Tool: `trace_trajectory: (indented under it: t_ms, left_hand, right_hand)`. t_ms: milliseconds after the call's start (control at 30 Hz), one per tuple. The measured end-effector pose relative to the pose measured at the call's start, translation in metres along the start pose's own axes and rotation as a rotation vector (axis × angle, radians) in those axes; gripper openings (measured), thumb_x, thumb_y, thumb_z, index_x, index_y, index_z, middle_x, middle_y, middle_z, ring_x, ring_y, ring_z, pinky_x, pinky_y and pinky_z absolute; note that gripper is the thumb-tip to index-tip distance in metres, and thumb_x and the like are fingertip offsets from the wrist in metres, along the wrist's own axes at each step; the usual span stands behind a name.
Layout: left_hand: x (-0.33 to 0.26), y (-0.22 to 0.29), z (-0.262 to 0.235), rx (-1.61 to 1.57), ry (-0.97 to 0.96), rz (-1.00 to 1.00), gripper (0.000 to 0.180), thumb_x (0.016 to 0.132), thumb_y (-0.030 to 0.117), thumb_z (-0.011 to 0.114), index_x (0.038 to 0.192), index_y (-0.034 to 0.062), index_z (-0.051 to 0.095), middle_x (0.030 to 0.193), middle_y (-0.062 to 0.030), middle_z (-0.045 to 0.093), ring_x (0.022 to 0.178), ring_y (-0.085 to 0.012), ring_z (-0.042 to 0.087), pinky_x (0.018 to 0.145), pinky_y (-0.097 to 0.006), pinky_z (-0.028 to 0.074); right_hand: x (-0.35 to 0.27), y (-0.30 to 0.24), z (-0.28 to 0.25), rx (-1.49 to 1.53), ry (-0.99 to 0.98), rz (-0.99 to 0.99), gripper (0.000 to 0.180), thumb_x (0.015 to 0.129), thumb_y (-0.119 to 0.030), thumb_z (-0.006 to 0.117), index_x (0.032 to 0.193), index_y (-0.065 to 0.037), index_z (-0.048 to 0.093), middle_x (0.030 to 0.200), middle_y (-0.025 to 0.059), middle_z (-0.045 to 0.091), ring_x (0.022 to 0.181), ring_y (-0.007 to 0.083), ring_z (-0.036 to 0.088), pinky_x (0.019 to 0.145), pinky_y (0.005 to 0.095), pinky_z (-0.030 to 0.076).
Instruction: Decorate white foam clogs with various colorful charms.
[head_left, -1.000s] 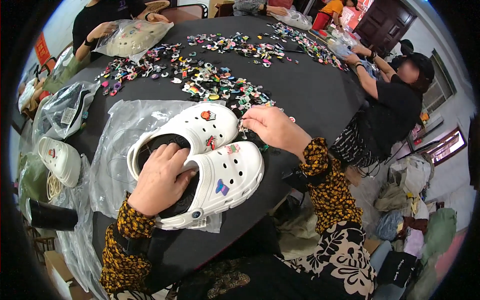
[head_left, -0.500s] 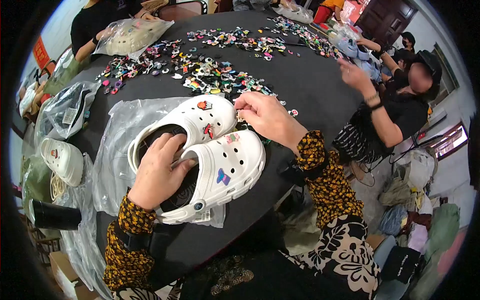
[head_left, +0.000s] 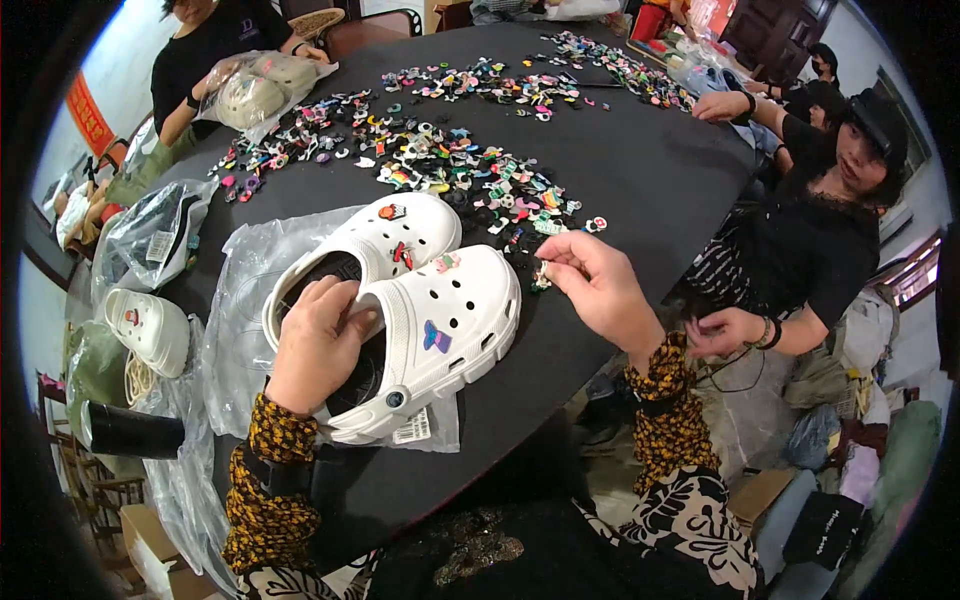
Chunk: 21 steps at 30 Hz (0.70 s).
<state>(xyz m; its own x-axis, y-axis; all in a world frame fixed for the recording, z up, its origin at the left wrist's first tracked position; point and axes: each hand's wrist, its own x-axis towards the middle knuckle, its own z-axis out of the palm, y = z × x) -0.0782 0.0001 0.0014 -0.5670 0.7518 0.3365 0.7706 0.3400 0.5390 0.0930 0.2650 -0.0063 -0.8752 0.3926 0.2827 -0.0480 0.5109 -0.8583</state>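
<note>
Pinching a small charm [head_left: 541, 278] between thumb and fingertips, the right hand [head_left: 600, 295] hangs just beside the toe of the nearer white clog [head_left: 415, 305], near the loose charms [head_left: 500, 180] strewn over the dark table [head_left: 620, 170]. The left hand [head_left: 318, 345] curls its fingers and thumb closed over the adjoining sides of that clog and the farther white clog [head_left: 380, 232], the pair lying side by side on a clear plastic bag [head_left: 245, 285], with a purple-and-blue charm [head_left: 436, 337] fixed to the nearer and a red charm [head_left: 402, 253] to the farther.
</note>
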Motion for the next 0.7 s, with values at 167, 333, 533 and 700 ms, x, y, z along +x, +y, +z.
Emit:
trace_trajectory:
  t_ms: [167,333,533,700]
  left_hand:
    - [-0.006,0.001,0.0,0.069,-0.017,-0.013,0.03,0.073,0.009,0.073,0.099,0.0001,0.061,0.087,-0.0148,0.056,0.084,-0.0348,0.055,0.073,-0.042,0.046]
    - [-0.006,0.007,-0.009,0.218,-0.164,0.026,0.036,0.074,0.013,0.073,0.104,-0.0004,0.058,0.093,-0.0146,0.055,0.09,-0.0358,0.053,0.078,-0.044,0.045]
    - [-0.021,0.031,-0.03,0.252,-0.149,0.003,0.043,0.078,0.013,0.069,0.115,-0.0004,0.053,0.104,-0.0172,0.056,0.1,-0.0378,0.053,0.084,-0.043,0.044]
    - [-0.019,0.04,-0.043,0.481,-0.039,0.022,0.038,0.083,0.006,0.061,0.12,0.0015,0.054,0.122,-0.0186,0.054,0.112,-0.0383,0.053,0.095,-0.043,0.042]
  right_hand:
    - [-0.014,0.024,0.004,0.024,0.048,-0.016,0.013,0.088,0.001,0.058,0.1,0.001,0.061,0.092,0.0068,0.064,0.083,0.0118,0.062,0.074,0.0256,0.05]
    - [-0.025,0.031,0.004,-0.092,0.053,-0.055,0.009,0.087,-0.001,0.058,0.095,0.0,0.062,0.089,0.0112,0.061,0.08,0.0204,0.063,0.07,0.0292,0.05]
    - [-0.037,0.034,0.004,-0.111,0.042,-0.087,0.006,0.087,-0.002,0.058,0.092,-0.001,0.061,0.091,0.0112,0.059,0.081,0.0254,0.062,0.073,0.0329,0.05]
    - [-0.041,0.044,0.001,-0.073,0.093,-0.068,0.009,0.087,-0.001,0.057,0.095,0.0,0.061,0.093,0.0123,0.061,0.083,0.0252,0.064,0.073,0.0331,0.051]
